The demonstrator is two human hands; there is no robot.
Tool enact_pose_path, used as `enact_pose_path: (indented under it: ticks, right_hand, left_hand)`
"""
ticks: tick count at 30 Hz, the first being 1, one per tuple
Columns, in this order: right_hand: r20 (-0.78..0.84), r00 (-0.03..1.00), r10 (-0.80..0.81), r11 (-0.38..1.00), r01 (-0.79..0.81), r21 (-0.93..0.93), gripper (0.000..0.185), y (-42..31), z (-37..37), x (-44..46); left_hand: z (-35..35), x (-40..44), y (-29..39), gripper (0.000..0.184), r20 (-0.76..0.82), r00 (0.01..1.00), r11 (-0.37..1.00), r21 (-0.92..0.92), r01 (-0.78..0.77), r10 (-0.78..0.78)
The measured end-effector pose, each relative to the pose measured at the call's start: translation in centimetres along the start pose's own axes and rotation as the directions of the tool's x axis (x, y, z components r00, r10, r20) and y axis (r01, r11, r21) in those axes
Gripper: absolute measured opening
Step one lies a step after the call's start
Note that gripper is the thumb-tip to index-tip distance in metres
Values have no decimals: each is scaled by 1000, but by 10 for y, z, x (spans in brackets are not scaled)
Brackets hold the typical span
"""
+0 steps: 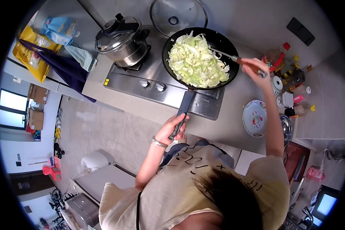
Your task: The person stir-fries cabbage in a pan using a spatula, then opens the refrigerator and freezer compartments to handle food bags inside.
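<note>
Chopped cabbage (195,61) fills much of a black frying pan (232,46) on the right side of the stove. My left hand (172,128), with a bangle at the wrist, is closed around the pan's long dark handle (186,101). My right hand (255,69) grips the brown handle of a spatula (228,55) at the pan's right rim. Its metal shaft reaches over the rim toward the cabbage, and the cabbage hides its far end.
On the left burner stands a pressure cooker (122,44). A glass lid (180,13) leans against the wall behind the pan. Right of the stove are a floral plate (254,118), a metal bowl (286,130) and several seasoning bottles (295,78). Two knobs (160,87) line the stove's front.
</note>
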State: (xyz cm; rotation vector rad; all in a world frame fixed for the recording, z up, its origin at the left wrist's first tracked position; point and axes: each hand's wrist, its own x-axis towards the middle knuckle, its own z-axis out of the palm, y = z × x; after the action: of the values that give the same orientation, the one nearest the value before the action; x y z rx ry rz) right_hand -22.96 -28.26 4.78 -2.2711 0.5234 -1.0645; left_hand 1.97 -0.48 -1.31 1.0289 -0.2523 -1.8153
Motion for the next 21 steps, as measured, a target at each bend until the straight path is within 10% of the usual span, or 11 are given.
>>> enact_pose_path:
  ticks: [5,9,12,15,21]
  right_hand:
    - [260,966,-17,958,90,-271,26,-98,-15,-18]
    - [148,977,-157,959,186,-214,25,-66,-53,8]
    - [45,946,320,946,-322,36,21,-17,-77,35]
    - [54,943,328,939,-319,-125,23,58,-94,72]
    - [239,888,392,885,-436,166,21,49,-31,135]
  left_hand:
    - [-1,1,0,27,4,1000,1000,-10,7,-7]
    - [0,0,0,27,23,1000,1000,-24,3,-3]
    - [0,0,-1,26,16,1000,1000,-14,-12,13]
    - [2,-1,1,26,12,1000,1000,-12,-10,11]
    - [5,-3,2,26,-9,1000,1000,7,-24,24]
